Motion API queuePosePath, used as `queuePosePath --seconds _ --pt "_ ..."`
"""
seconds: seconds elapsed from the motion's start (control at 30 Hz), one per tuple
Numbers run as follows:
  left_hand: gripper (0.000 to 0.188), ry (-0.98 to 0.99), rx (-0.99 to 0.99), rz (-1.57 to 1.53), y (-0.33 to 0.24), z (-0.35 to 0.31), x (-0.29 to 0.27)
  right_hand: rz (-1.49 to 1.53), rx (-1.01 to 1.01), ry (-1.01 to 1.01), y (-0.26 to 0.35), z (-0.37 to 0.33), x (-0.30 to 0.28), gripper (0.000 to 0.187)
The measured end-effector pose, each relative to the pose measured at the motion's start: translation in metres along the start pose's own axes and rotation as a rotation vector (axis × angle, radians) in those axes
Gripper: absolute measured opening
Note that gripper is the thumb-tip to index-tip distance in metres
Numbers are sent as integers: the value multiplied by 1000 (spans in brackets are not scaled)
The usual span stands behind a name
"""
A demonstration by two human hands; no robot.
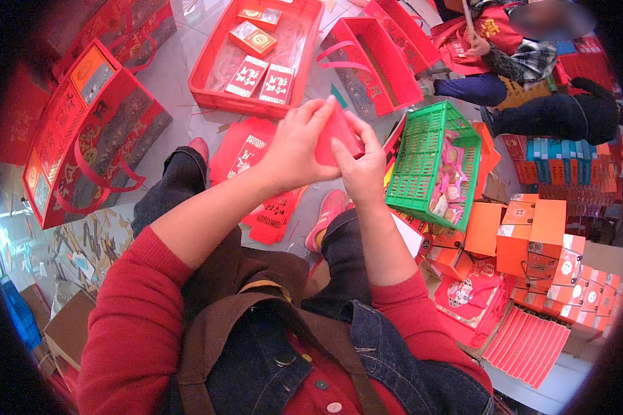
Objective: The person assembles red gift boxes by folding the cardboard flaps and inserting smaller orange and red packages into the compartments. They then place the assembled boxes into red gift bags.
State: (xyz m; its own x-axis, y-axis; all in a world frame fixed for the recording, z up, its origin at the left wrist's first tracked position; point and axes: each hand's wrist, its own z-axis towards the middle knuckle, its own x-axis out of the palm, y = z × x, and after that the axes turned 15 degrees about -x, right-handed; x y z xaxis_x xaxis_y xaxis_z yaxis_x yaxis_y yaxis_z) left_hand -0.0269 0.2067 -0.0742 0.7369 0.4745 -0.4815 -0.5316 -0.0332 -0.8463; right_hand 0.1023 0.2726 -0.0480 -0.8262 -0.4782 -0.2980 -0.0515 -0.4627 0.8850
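Between my two hands is a small red box [337, 133], held up in front of my knees. My left hand [299, 145] presses its left side with the fingers over the top edge. My right hand [359, 156] grips the right side, thumb on the near face. Below lie red printed flat cartons [273, 220], partly hidden by my left forearm. Just beyond my hands stands a red plastic crate [202, 93] with several small boxes in it, some red and white, others orange and gold.
To the right, a green basket [414, 149] holds pink-wrapped packets. Orange boxes [531, 232] are stacked beyond it. Open red gift bags [374, 62] stand at the back, and more [93, 138] at the left. A person in a checked sleeve [536, 62] sits at the far right.
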Motion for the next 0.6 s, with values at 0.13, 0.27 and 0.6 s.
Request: queuePosePath --seconds 0.13,0.27,0.6 --pt "85 193 -122 -322 5 17 -20 223 54 93 3 6 -27 41" --pt "48 567 -367 -878 -6 20 -33 402 82 71 7 6 -31 31" --pt "29 426 -416 -930 -19 13 -27 467 38 13 3 10 -28 18"
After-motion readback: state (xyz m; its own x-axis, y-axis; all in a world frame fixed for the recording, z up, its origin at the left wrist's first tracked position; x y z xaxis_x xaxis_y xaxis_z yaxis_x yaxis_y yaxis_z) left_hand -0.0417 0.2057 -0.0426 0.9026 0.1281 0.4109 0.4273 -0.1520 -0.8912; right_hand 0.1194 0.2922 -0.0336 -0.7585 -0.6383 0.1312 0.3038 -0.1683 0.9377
